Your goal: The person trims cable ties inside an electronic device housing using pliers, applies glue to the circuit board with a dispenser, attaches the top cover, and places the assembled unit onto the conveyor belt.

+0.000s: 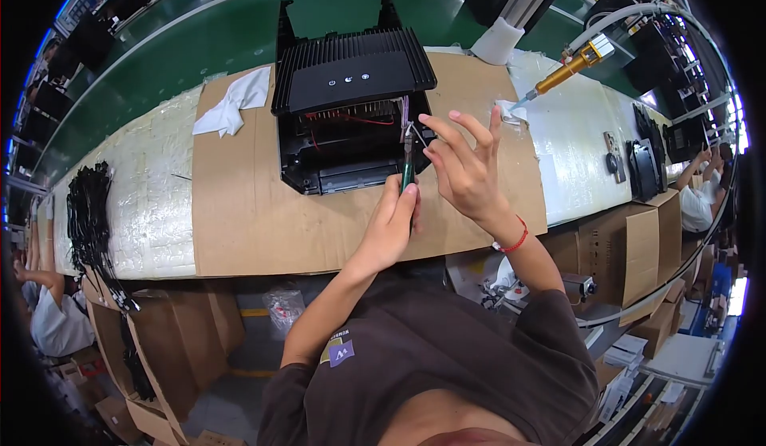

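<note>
My left hand [388,224] is wrapped round a pair of pliers [408,167] with green handles. Their jaws point away from me, at a bundle of purple and white wires [404,112] on the right side of a black appliance housing [351,181]. A small pale piece shows by the jaw tips, too small to name. Just right of the pliers is my right hand [469,181], its fingers spread and nothing plainly held. The housing's ribbed lid [351,67], with several white symbols, stands raised. Red wires [359,119] cross the opening inside.
Brown cardboard [263,234] lies under the housing. White cloths [239,101] rest on it. A yellow screwdriver [568,73] hangs at the right by a hose. Black cables [89,215] lie at far left. Cardboard boxes [171,350] stand below the table's edge. Other people sit at both sides.
</note>
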`<state>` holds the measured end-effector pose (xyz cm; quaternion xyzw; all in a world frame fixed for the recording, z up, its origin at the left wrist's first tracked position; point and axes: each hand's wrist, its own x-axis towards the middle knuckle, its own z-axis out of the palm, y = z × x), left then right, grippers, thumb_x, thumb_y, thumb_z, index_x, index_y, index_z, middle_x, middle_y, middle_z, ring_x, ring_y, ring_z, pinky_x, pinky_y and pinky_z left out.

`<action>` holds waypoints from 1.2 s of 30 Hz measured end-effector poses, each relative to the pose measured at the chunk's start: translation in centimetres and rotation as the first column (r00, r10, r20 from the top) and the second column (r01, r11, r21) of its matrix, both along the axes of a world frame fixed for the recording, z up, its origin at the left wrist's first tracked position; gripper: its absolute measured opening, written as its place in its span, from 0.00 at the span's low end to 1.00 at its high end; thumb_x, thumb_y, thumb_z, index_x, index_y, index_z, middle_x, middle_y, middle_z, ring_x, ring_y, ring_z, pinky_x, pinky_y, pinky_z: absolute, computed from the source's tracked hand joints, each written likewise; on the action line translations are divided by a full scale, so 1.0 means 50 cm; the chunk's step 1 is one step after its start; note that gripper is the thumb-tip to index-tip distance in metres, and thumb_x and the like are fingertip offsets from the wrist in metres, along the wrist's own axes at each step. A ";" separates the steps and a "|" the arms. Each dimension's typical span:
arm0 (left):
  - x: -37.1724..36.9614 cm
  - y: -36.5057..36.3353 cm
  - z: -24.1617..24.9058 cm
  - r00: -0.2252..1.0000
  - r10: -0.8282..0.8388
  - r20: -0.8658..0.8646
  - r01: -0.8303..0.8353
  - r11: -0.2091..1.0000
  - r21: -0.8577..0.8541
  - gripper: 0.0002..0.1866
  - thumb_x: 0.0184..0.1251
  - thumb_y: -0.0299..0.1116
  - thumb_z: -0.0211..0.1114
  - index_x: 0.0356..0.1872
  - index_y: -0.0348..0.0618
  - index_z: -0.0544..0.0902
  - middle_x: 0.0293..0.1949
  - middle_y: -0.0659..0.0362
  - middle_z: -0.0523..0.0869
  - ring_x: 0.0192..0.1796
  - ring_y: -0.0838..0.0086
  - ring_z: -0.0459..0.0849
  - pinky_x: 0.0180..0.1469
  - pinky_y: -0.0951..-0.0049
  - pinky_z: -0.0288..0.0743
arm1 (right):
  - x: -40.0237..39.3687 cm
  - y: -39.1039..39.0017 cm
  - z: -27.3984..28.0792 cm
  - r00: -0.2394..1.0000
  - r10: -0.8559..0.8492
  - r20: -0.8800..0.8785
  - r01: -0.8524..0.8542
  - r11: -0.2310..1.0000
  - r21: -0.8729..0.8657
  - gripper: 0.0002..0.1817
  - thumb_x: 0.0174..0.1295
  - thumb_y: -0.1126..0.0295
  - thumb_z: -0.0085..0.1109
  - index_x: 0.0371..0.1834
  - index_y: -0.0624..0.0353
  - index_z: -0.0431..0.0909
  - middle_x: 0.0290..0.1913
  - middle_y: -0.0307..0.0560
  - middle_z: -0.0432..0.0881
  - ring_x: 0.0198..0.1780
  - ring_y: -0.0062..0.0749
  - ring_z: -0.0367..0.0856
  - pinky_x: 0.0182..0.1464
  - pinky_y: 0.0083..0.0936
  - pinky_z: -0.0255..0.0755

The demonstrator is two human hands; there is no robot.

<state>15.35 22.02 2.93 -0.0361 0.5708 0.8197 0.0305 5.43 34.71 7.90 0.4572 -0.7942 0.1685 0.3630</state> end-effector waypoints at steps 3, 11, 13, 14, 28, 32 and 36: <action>-0.002 -0.003 -0.001 0.995 -0.028 0.092 0.013 0.987 0.161 0.11 0.79 0.38 0.44 0.47 0.41 0.67 0.34 0.63 0.71 0.32 0.80 0.72 0.32 0.77 0.71 | 0.005 0.003 0.008 1.000 -0.001 0.003 0.001 0.999 0.052 0.05 0.48 0.77 0.65 0.26 0.58 0.78 0.57 0.37 0.80 0.65 0.41 0.64 0.75 0.56 0.38; 0.107 -0.052 -0.044 1.000 0.020 0.003 -0.020 0.997 -0.078 0.12 0.78 0.37 0.45 0.47 0.38 0.68 0.28 0.63 0.71 0.27 0.81 0.71 0.31 0.78 0.70 | 0.058 -0.050 0.223 0.864 0.436 0.253 -0.449 0.894 -0.006 0.12 0.39 0.77 0.72 0.26 0.53 0.77 0.56 0.45 0.78 0.63 0.46 0.64 0.69 0.52 0.54; 0.136 -0.055 -0.046 0.996 -0.041 0.079 0.053 0.988 -0.144 0.13 0.78 0.37 0.45 0.51 0.36 0.67 0.30 0.62 0.71 0.29 0.80 0.71 0.33 0.78 0.71 | 0.057 -0.134 0.266 0.702 0.618 0.354 -0.643 0.764 -0.058 0.11 0.41 0.77 0.70 0.27 0.54 0.78 0.56 0.46 0.79 0.62 0.47 0.65 0.66 0.47 0.59; 0.146 -0.054 -0.048 0.995 -0.044 0.087 0.057 0.987 -0.151 0.13 0.78 0.37 0.45 0.51 0.36 0.67 0.30 0.62 0.71 0.29 0.80 0.71 0.33 0.78 0.71 | 0.057 -0.187 0.273 0.599 0.694 0.399 -0.719 0.686 -0.114 0.10 0.42 0.77 0.70 0.27 0.54 0.79 0.55 0.45 0.79 0.61 0.47 0.66 0.64 0.45 0.61; 0.285 -0.099 -0.034 0.982 0.188 0.024 -0.178 0.959 -0.219 0.16 0.74 0.32 0.50 0.56 0.31 0.69 0.43 0.56 0.78 0.42 0.74 0.79 0.46 0.74 0.75 | 0.083 -0.798 0.255 0.474 0.554 0.684 -0.664 0.735 -0.136 0.09 0.45 0.66 0.59 0.28 0.54 0.84 0.38 0.51 0.83 0.62 0.47 0.65 0.56 0.40 0.71; 0.296 -0.158 -0.013 0.914 0.394 -0.098 -0.406 0.885 -0.228 0.13 0.74 0.29 0.49 0.52 0.31 0.74 0.42 0.56 0.80 0.44 0.76 0.80 0.48 0.75 0.74 | 0.031 -0.773 0.293 0.535 0.490 0.689 -0.787 0.585 0.196 0.12 0.49 0.63 0.65 0.33 0.58 0.83 0.38 0.55 0.82 0.47 0.45 0.79 0.49 0.37 0.75; 0.262 -0.274 -0.002 0.826 0.529 -0.194 -0.545 0.661 -0.515 0.15 0.74 0.32 0.48 0.46 0.30 0.78 0.37 0.54 0.84 0.44 0.75 0.82 0.50 0.75 0.74 | -0.091 -0.675 0.326 0.818 0.296 0.493 -0.568 0.280 0.774 0.20 0.56 0.55 0.66 0.40 0.63 0.80 0.36 0.54 0.82 0.40 0.41 0.81 0.41 0.37 0.75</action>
